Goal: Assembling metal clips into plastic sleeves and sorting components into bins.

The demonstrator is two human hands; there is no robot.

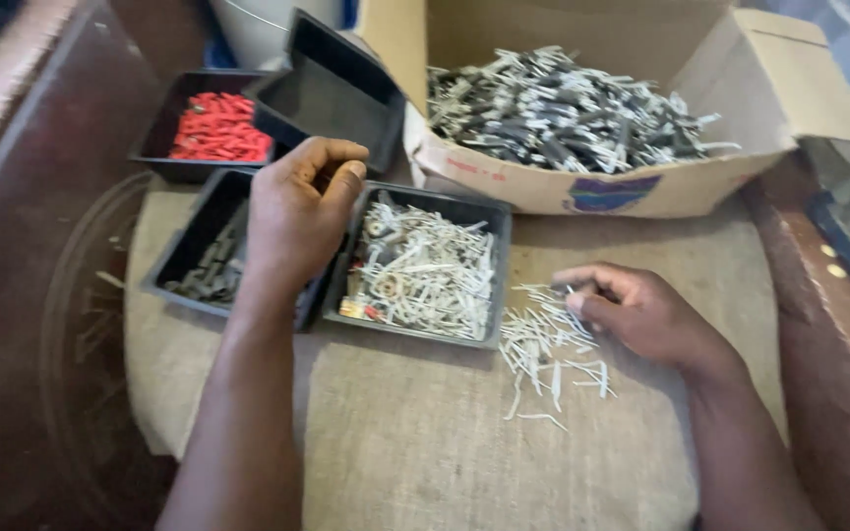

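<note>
Your right hand (pixel 641 315) rests on the burlap-covered tabletop (pixel 425 433) toward its right edge, fingers (pixel 592 278) curled loosely with the tips pressed onto the upper end of the loose pile of pale strips (pixel 553 344). Whether a strip is actually pinched between thumb and forefinger cannot be told. The strips lie scattered just right of the black tray of pale strips and small parts (pixel 425 270) and extend from your fingertips toward the near edge. Judge them thin, light and somewhat springy; they will likely slide on the cloth and tangle, so take hold of a single strip near its middle or gather several by sweeping them together. Your left hand (pixel 297 221) hovers over the seam between that tray and the black tray of dark pieces (pixel 204 261) to its left, closed into a loose fist with the thumb against the forefinger; its contents, if any, are hidden. Toward the far left corner sit a black tray of red pieces (pixel 216 128) and an empty black tray (pixel 332 93), tilted. A cardboard box of grey and pale parts (pixel 563 113) stands along the far edge.
</note>
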